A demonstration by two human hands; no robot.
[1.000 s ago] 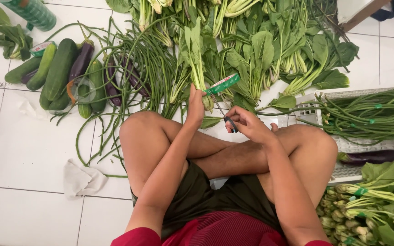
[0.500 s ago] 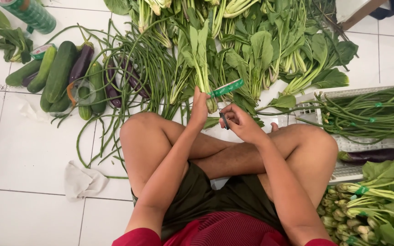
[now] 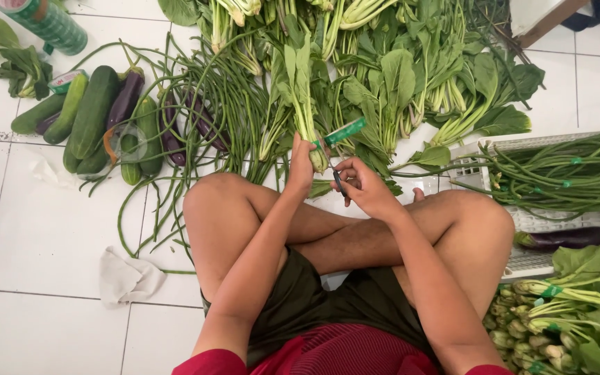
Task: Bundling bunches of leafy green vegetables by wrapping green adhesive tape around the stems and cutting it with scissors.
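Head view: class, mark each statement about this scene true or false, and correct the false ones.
1. The left hand grips a bunch of leafy greens by the stems. True.
2. The right hand holds a cucumber. False: it holds a small dark tool, with green tape at the bunch.
3. The cucumbers lie on the floor to the person's left. True.
4. The white crate holds cucumbers. False: it holds long beans and an eggplant.
5. The cloth covers the person's knee. False: it lies on the floor.
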